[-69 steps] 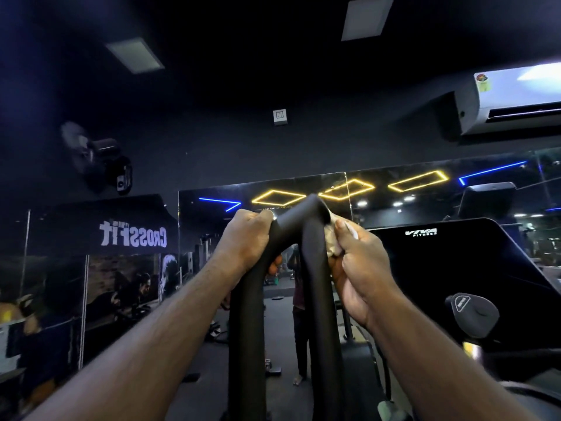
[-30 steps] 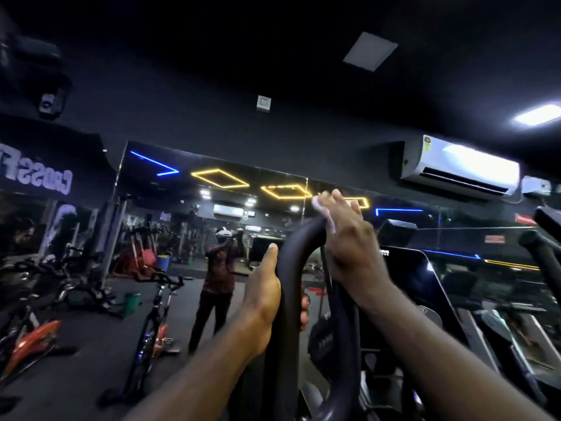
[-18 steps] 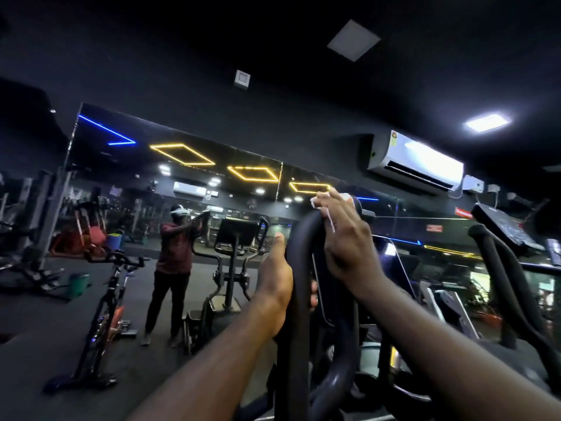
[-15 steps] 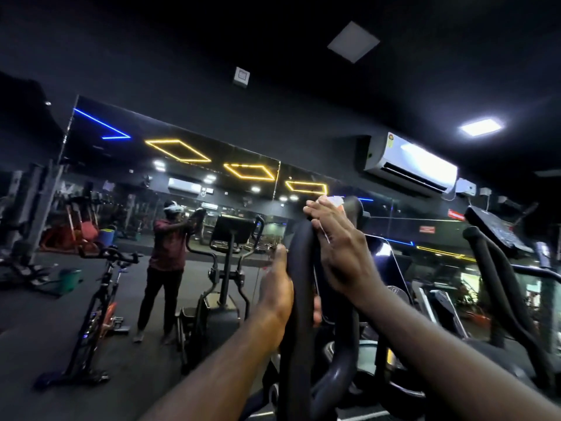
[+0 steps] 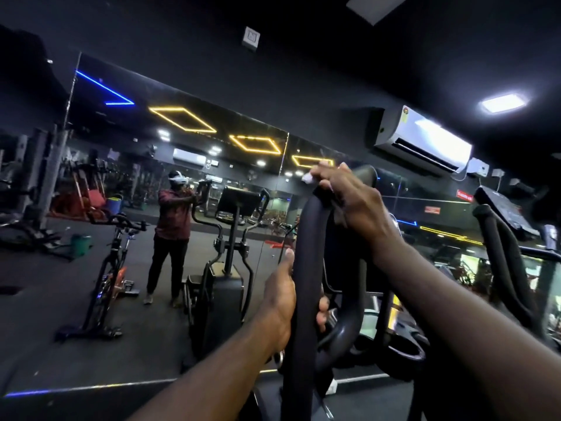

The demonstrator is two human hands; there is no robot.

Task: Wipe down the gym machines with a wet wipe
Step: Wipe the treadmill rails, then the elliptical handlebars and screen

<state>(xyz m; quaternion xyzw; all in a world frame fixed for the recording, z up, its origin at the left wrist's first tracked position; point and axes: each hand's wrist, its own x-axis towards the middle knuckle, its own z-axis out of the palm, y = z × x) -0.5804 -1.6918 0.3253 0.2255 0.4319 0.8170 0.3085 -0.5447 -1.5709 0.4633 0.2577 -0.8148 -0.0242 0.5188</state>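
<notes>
The elliptical's looped handle (image 5: 303,253) stands nearly upright in front of the wall mirror (image 5: 212,153). Its long axis runs from the bottom of the view up to the closed bend at the top, leaning slightly away from the person. The left hand (image 5: 280,302) is wrapped round the near tube partway down, thumb laid up along it, probably to steady the swinging arm against the rubbing. The right hand (image 5: 352,202) is curled over the top bend, clamping the wet wipe (image 5: 308,178) against the grip. Only a small white corner of the wipe shows past the fingertips, pointing left, so which way the rest lies cannot be told.
</notes>
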